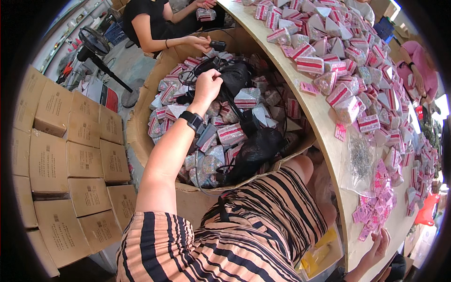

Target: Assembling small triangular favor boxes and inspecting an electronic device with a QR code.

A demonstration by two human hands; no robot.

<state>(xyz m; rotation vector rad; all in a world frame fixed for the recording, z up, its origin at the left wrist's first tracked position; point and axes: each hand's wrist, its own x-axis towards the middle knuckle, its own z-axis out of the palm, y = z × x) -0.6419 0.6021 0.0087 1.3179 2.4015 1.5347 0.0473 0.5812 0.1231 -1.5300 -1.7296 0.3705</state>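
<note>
My left hand [208, 85], with a dark watch on its wrist, is over a large cardboard box [139, 126]. Its fingers are closed at the edge of a black mesh pouch [235, 76] with black cables. A second black mesh pouch [262, 145] lies nearer to me, joined by dark straps. Beneath them, many glittery wedge-shaped packs with pink-striped labels [231, 134] fill the box. At the lower right, my right hand [379, 245] is over the table with fingers bent and apart, nothing seen in them. Nearest to it lies a heap of small pink cards [376, 207].
More wedge packs [336, 70] are piled along the curved table [336, 155], beside a clear bag of thin pieces [361, 162]. Stacked cartons [51, 164] line the left. Across the box, a person in black holds a small black device [217, 45]. A fan [95, 42] stands behind.
</note>
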